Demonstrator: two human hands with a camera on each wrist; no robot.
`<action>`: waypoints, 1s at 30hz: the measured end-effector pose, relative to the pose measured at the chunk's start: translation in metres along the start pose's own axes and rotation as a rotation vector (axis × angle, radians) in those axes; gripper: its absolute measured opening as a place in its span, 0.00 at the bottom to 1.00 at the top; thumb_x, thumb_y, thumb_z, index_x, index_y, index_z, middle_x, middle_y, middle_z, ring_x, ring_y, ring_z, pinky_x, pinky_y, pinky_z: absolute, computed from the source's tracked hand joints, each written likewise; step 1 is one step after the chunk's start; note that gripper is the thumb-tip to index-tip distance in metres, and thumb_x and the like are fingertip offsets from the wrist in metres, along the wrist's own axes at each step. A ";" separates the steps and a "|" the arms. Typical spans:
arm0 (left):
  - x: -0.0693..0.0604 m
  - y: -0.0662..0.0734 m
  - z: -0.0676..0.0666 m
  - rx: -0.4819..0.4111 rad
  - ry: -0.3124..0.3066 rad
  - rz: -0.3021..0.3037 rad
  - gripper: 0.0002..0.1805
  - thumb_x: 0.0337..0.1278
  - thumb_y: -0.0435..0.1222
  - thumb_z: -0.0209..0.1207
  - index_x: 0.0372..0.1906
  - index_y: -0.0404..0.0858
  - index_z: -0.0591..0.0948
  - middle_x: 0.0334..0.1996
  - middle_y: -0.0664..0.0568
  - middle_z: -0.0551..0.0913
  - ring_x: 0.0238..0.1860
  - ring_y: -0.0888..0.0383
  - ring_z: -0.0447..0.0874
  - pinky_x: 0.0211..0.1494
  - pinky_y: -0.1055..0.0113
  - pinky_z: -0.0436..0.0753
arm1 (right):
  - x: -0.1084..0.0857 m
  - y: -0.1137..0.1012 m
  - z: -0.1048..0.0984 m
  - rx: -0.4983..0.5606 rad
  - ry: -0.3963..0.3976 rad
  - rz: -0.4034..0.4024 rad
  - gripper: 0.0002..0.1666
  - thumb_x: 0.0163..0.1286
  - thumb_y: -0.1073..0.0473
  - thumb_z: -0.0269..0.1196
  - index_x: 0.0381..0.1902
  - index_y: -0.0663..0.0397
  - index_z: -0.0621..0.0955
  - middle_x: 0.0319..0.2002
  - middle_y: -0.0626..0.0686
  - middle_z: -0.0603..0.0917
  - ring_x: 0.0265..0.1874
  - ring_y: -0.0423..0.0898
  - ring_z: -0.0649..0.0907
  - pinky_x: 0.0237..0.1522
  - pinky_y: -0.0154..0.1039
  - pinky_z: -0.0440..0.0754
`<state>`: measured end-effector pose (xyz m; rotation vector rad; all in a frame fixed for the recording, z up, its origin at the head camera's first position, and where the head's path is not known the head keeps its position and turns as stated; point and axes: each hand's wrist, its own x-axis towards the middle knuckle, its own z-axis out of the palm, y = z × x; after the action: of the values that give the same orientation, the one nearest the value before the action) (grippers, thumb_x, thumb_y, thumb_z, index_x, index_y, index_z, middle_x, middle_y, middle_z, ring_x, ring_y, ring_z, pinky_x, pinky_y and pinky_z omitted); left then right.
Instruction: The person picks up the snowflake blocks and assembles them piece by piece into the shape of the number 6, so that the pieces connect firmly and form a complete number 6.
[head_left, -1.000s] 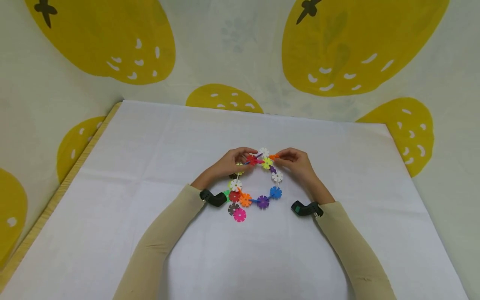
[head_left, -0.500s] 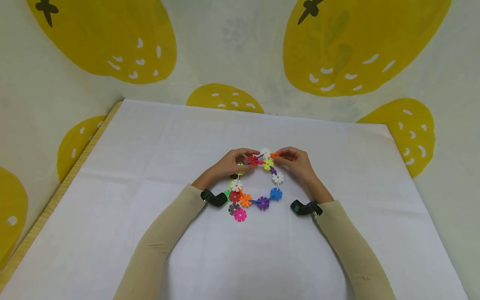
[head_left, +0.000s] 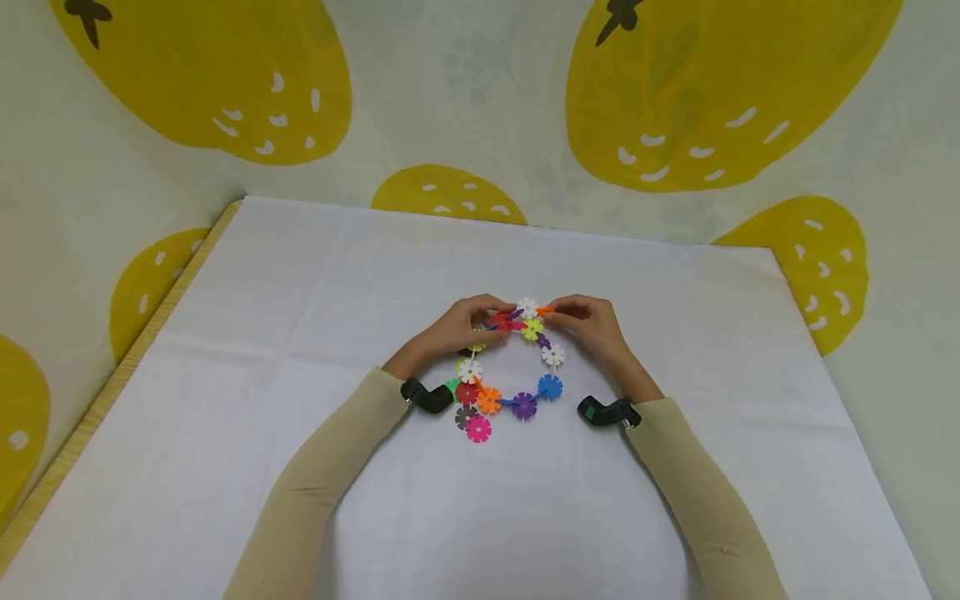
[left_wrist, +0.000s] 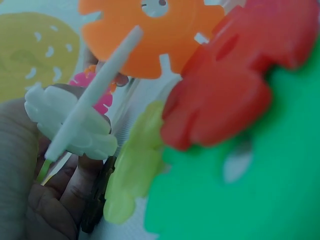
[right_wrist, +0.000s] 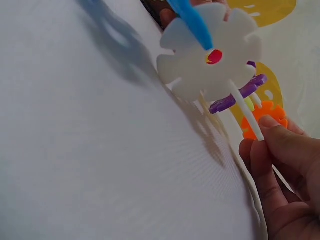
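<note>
Low in the middle of the head view, a pink snowflake disc (head_left: 478,429) adjoins a multicoloured ring of linked discs (head_left: 524,407). Farther up, near centre, the left hand (head_left: 456,326) holds the ring's red disc (head_left: 502,322) between thumb and fingers; right of it, the right hand (head_left: 596,323) pinches an orange disc (right_wrist: 275,111). Fruit-printed cloth (head_left: 738,92) fills the top.
</note>
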<state>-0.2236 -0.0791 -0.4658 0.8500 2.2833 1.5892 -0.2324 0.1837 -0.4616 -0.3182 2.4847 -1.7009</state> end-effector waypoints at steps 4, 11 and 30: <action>0.001 -0.001 0.000 0.008 0.000 0.005 0.25 0.56 0.31 0.67 0.61 0.33 0.78 0.55 0.44 0.80 0.42 0.55 0.77 0.47 0.68 0.77 | 0.001 0.001 0.000 0.003 -0.005 -0.010 0.16 0.62 0.59 0.71 0.43 0.65 0.85 0.41 0.57 0.87 0.40 0.36 0.81 0.43 0.26 0.77; 0.000 -0.001 -0.002 0.011 -0.007 -0.015 0.25 0.56 0.30 0.67 0.60 0.32 0.78 0.54 0.43 0.81 0.43 0.56 0.77 0.47 0.70 0.76 | 0.004 0.002 0.002 -0.024 -0.018 -0.032 0.15 0.61 0.59 0.71 0.42 0.65 0.86 0.40 0.60 0.87 0.39 0.36 0.81 0.41 0.26 0.77; 0.001 0.002 0.002 -0.028 0.010 -0.037 0.23 0.55 0.28 0.67 0.57 0.29 0.78 0.56 0.39 0.80 0.49 0.51 0.82 0.50 0.69 0.79 | 0.003 0.005 0.002 -0.013 -0.028 -0.030 0.15 0.60 0.60 0.72 0.41 0.65 0.86 0.38 0.58 0.87 0.38 0.38 0.82 0.40 0.27 0.77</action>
<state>-0.2231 -0.0763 -0.4648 0.7895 2.2646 1.6095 -0.2352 0.1825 -0.4667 -0.3801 2.4848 -1.6801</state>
